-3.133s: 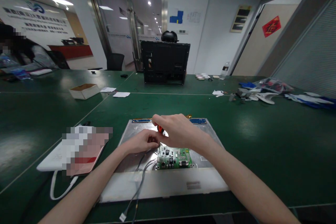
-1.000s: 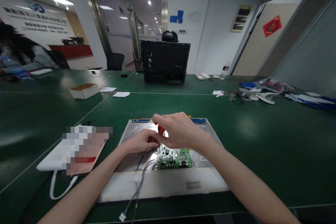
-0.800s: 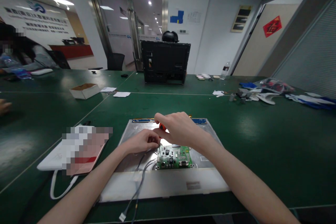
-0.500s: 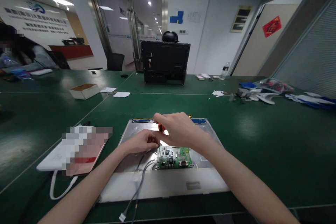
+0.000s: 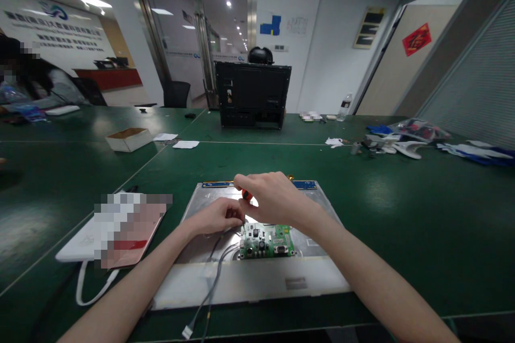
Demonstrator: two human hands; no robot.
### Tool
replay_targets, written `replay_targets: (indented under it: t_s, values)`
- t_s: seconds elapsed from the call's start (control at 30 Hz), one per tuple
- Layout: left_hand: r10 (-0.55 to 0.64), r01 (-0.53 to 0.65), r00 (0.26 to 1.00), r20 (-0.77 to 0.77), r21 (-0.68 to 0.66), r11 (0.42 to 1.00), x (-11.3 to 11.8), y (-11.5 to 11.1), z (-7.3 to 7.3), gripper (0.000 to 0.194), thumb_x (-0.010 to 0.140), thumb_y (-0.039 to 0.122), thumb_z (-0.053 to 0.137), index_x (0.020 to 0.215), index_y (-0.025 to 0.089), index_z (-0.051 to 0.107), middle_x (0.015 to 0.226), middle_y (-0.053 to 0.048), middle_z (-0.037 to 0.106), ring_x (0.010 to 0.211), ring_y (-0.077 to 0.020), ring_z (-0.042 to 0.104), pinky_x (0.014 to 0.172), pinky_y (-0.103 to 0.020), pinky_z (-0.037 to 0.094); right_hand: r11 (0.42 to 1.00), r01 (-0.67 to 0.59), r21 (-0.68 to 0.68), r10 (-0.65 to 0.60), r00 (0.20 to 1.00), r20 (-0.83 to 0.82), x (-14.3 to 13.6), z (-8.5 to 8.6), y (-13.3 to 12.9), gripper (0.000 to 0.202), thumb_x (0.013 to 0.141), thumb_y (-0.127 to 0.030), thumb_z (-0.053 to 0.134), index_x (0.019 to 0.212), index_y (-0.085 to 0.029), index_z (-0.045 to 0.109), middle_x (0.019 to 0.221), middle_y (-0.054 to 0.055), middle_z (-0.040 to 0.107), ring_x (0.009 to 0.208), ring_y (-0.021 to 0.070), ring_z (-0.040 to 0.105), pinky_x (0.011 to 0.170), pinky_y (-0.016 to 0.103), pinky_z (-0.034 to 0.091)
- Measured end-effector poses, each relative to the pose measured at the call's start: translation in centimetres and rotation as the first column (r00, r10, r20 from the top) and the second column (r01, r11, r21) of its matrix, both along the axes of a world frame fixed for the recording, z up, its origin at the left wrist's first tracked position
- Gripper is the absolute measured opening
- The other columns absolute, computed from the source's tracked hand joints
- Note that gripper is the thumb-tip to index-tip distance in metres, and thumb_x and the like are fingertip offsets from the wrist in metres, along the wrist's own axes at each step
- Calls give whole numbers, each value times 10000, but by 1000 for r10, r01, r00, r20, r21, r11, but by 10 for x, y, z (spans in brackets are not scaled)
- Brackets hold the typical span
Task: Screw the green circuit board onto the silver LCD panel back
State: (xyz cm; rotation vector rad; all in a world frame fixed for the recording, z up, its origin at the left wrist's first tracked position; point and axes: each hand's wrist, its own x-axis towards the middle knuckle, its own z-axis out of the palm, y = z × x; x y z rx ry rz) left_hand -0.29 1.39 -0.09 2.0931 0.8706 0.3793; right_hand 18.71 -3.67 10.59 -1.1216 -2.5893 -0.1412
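Note:
My right hand (image 5: 273,198) is closed round the red and black handle of a screwdriver (image 5: 247,195), held above the far left corner of a green circuit board (image 5: 267,241). Its tip is hidden by my hands. At that same corner, my left hand (image 5: 219,215) has its fingertips pinched together; whatever is between them is too small to make out. The board lies on the silvery back of a flat display panel (image 5: 325,278), which has a blue strip board (image 5: 304,185) along its far edge. Grey cables (image 5: 219,273) run from the board's left side toward me.
To the left lie a white device (image 5: 76,241) with a white cable and a pink phone-like slab (image 5: 139,246). A black monitor housing (image 5: 253,94) stands farther back, with an open box (image 5: 129,142) left of it. A person (image 5: 60,86) sits far left.
Almost nothing differs. My right hand and the screwdriver have shifted very slightly; my left hand stays at the board's corner.

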Motion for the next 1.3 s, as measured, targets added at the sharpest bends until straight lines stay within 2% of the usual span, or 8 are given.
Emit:
replay_targets:
  t_s: [0.17, 0.33, 0.53, 0.77, 0.9, 1.03, 1.17, 1.3]
  values:
    - [7, -7, 1000, 8, -6, 1000, 0, 0, -2, 103, 731, 206, 582, 809, 158, 629, 705, 15, 611, 631, -121, 532, 601, -227, 402, 999, 45, 17, -45, 998, 34, 1, -3, 4, 256, 909, -456, 452, 950, -228, 561, 680, 13, 639, 554, 113, 469, 527, 278, 151]
    - [29, -29, 1000, 0, -18, 999, -1, 1, -7, 101, 729, 219, 590, 791, 150, 631, 669, 18, 589, 595, -114, 512, 562, -223, 387, 997, 68, 38, -69, 997, 22, 0, -4, 4, 171, 876, -322, 452, 970, -216, 546, 686, 7, 649, 530, 107, 449, 513, 278, 139]
    - [-1, 1, 1000, 21, -26, 1000, 0, 2, -5, 61, 720, 185, 576, 728, 143, 619, 615, 30, 555, 553, -103, 476, 534, -213, 363, 998, 33, -47, -35, 998, -44, -1, -2, 1, 221, 781, -227, 476, 997, -190, 499, 823, 21, 676, 572, 107, 482, 509, 268, 156]
    - [-4, 4, 1000, 12, 10, 1000, -1, 2, -5, 100, 733, 180, 563, 796, 157, 638, 704, 14, 615, 627, -117, 534, 594, -220, 398, 996, 76, -34, -77, 997, -26, 1, -3, 3, 253, 881, -472, 497, 948, -229, 523, 781, 8, 679, 589, 121, 508, 519, 270, 156]
    - [20, -20, 1000, 4, -6, 1000, -2, 2, -8, 98, 738, 218, 578, 792, 157, 632, 686, 16, 594, 622, -122, 531, 579, -221, 400, 995, 95, -5, -95, 995, 9, -1, -3, 4, 166, 893, -367, 461, 924, -224, 538, 705, 2, 645, 546, 109, 458, 517, 281, 142]
    - [7, -7, 1000, 5, -10, 1000, -1, 2, -6, 90, 735, 217, 576, 769, 151, 626, 663, 17, 580, 591, -117, 507, 543, -214, 382, 995, 94, -16, -94, 996, 6, -2, -1, 1, 151, 813, -248, 456, 940, -195, 517, 710, 2, 633, 526, 101, 419, 507, 280, 140]
    - [-4, 4, 1000, -3, 19, 1000, -1, 1, -3, 90, 729, 186, 558, 765, 150, 633, 648, 18, 585, 580, -117, 508, 539, -213, 374, 998, 55, -25, -55, 998, -12, -2, 1, -2, 145, 785, -234, 470, 917, -188, 505, 764, 9, 648, 546, 101, 437, 498, 274, 147]
    - [4, -4, 1000, -5, 39, 999, 0, 1, -3, 92, 725, 181, 563, 778, 150, 630, 676, 10, 614, 618, -129, 538, 565, -219, 387, 999, 32, -23, -32, 999, -6, -1, 0, -1, 160, 853, -320, 488, 962, -212, 533, 773, 12, 658, 579, 110, 472, 513, 274, 156]
